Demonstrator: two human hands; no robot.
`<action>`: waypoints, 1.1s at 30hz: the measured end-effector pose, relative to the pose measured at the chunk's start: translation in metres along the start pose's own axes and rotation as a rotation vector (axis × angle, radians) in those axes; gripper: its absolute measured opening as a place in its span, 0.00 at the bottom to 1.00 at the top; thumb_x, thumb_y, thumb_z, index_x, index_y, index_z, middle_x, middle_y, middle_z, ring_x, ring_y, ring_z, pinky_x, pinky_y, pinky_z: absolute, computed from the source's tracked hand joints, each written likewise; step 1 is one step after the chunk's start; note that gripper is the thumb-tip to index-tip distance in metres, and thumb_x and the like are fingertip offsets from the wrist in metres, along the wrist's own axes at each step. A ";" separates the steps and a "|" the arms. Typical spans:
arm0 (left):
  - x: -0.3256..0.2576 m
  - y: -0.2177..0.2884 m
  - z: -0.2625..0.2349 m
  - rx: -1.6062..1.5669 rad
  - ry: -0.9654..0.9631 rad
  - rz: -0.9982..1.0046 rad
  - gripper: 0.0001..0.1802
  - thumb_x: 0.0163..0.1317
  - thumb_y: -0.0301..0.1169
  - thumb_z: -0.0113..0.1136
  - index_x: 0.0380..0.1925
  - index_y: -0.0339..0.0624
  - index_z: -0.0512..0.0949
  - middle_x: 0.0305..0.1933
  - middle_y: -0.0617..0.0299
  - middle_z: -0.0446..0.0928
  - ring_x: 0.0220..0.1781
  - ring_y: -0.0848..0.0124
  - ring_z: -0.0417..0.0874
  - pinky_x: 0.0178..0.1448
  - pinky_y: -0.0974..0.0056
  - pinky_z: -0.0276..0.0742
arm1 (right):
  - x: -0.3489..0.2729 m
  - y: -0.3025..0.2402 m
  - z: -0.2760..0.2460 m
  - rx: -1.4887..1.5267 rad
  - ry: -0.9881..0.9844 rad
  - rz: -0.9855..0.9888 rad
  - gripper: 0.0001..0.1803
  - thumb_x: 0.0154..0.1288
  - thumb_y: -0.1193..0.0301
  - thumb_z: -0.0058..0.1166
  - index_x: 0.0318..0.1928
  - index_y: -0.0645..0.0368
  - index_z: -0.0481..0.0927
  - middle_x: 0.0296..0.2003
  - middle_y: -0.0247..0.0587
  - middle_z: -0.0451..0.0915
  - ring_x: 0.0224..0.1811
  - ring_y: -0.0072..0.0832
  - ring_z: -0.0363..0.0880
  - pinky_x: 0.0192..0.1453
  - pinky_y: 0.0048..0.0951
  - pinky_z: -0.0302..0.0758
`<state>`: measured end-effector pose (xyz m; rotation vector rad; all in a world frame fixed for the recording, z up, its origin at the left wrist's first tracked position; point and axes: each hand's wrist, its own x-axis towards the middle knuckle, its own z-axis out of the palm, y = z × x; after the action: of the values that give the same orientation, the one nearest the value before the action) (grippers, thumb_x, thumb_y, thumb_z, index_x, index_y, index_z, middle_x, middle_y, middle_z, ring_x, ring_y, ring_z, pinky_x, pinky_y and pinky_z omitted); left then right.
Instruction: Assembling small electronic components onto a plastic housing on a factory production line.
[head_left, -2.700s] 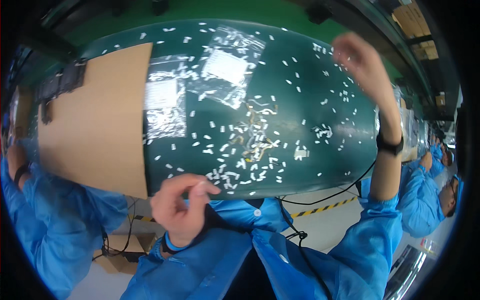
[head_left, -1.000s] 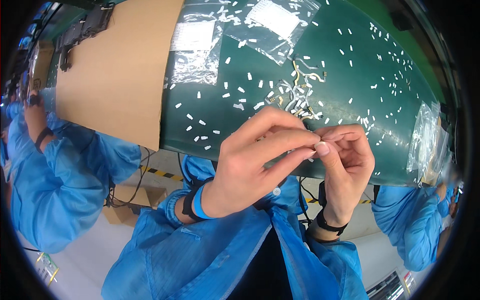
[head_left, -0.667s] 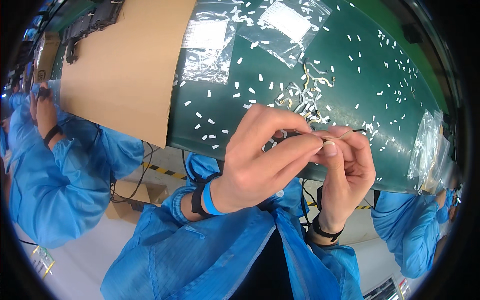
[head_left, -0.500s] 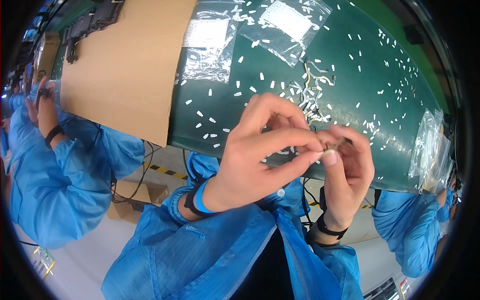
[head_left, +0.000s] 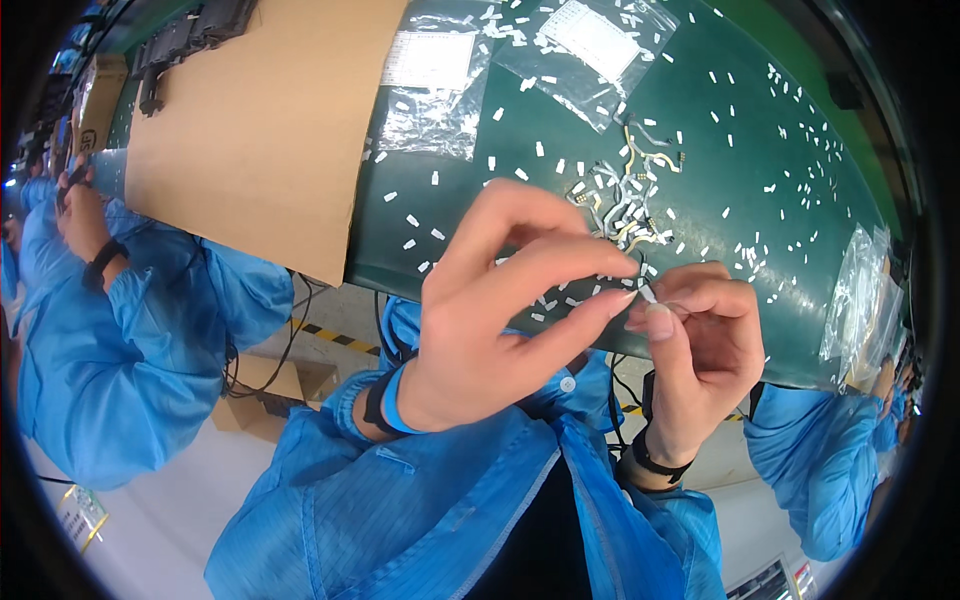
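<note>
My right hand [head_left: 705,325] pinches a thin cable with a small whitish tip [head_left: 648,292] between thumb and forefinger. Most of the cable is hidden by the fingers. My left hand [head_left: 490,310] is just left of that tip, its thumb and forefinger parted with nothing visible between them. Beyond the fingertips, a tangle of short yellow and grey cables [head_left: 628,205] with small connectors lies on the green tabletop [head_left: 700,165]. Small white pieces [head_left: 540,150] are strewn around it.
A large cardboard sheet [head_left: 250,140] covers the table's left part, with black parts [head_left: 195,40] at its far edge. Clear plastic bags [head_left: 435,120] with paper labels lie beyond my hands, more bags [head_left: 855,290] at the right. Co-workers in blue sit on both sides.
The fingertips of both hands were together around the small piece. My left thumb and forefinger have since parted, leaving the whitish tip showing in my right hand.
</note>
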<state>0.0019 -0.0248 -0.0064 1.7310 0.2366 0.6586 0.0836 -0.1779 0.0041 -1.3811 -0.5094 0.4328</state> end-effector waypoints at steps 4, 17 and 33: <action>-0.004 -0.002 0.006 0.225 0.082 0.232 0.16 0.41 0.16 0.74 0.34 0.38 0.88 0.35 0.60 0.79 0.33 0.71 0.77 0.32 0.71 0.68 | 0.003 -0.003 0.005 -0.038 0.053 -0.032 0.10 0.61 0.90 0.57 0.43 0.72 0.75 0.39 0.52 0.79 0.40 0.30 0.80 0.45 0.28 0.79; 0.003 -0.010 0.011 0.270 0.119 0.167 0.14 0.43 0.15 0.71 0.34 0.34 0.86 0.32 0.56 0.83 0.32 0.65 0.80 0.35 0.65 0.73 | -0.006 0.003 0.008 -0.251 0.139 -0.160 0.20 0.58 0.92 0.60 0.48 0.69 0.68 0.39 0.47 0.79 0.40 0.28 0.83 0.48 0.25 0.79; 0.005 -0.014 -0.001 0.269 0.057 0.163 0.11 0.56 0.17 0.65 0.40 0.32 0.85 0.35 0.55 0.84 0.34 0.65 0.82 0.37 0.66 0.75 | -0.004 0.002 -0.002 -0.232 0.057 -0.091 0.21 0.59 0.92 0.58 0.49 0.67 0.67 0.37 0.47 0.79 0.38 0.27 0.83 0.47 0.26 0.79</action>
<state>0.0074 -0.0176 -0.0178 2.0065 0.2333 0.8255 0.0814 -0.1820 0.0012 -1.5807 -0.5871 0.2650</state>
